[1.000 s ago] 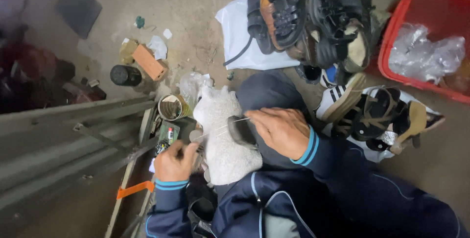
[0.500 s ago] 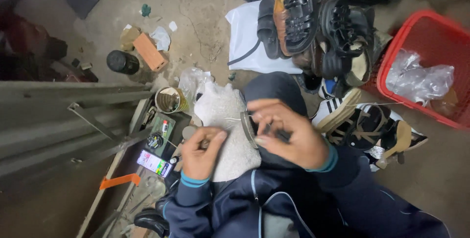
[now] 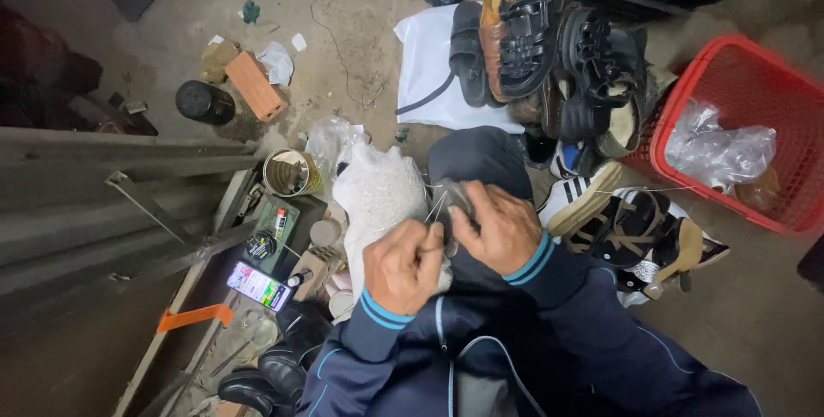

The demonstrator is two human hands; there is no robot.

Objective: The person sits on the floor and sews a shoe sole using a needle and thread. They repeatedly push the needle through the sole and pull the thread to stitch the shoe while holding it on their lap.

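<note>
Both hands meet over the lap: the left hand (image 3: 402, 264) is closed on a thin thread (image 3: 436, 209), and the right hand (image 3: 500, 230) grips a small dark piece (image 3: 455, 196), too hidden by the fingers to identify, beside the white woolly cloth (image 3: 378, 194) on the knee. Behind sit a red basket (image 3: 777, 95), a heap of sandals and shoes (image 3: 558, 57) and a glue tin (image 3: 290, 173). Judging from the grip, keeping the thread taut and the piece steady would serve the pull best.

Both hands — left hand (image 3: 402, 264), right hand (image 3: 500, 228) — pinch thread at a dark shoe (image 3: 457, 198) over white cloth (image 3: 378, 190)
</note>
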